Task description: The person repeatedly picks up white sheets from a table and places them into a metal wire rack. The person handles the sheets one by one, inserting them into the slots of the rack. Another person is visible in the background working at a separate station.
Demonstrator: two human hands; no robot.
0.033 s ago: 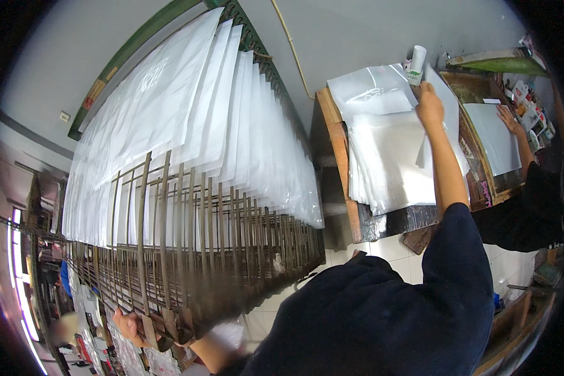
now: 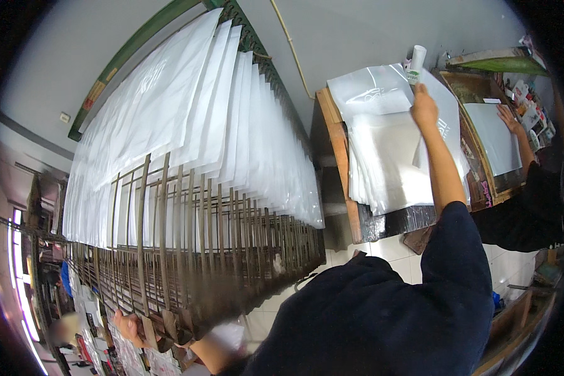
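Note:
At the lower left, my left hand (image 2: pixel 129 327) is closed on the lower front edge of a metal drying rack (image 2: pixel 164 219). Part of that hand is hidden by the rack's bars. White plastic sheets (image 2: pixel 153 100) lie on its upper tiers in a fanned row. On the right, my right hand (image 2: pixel 425 108) reaches over a table, its fingers pressed together at the left edge of a printed translucent plastic sheet (image 2: pixel 446 113). The exact grip is partly hidden. Beneath lies a stack of similar sheets (image 2: pixel 388 150), and another printed sheet (image 2: pixel 366 88) rests at the back.
A white cylindrical container (image 2: pixel 418 59) stands beyond my right hand. A co-worker's hand (image 2: pixel 512 119) lies flat on a pale sheet (image 2: pixel 492 135) within a wooden frame at the far right. The table's wooden edge (image 2: pixel 344 169) faces the rack. Bottles crowd the far right.
My right hand has shifted slightly left and down. The sheet beside it lies flatter now, with its white print showing. My left hand stays on the rack.

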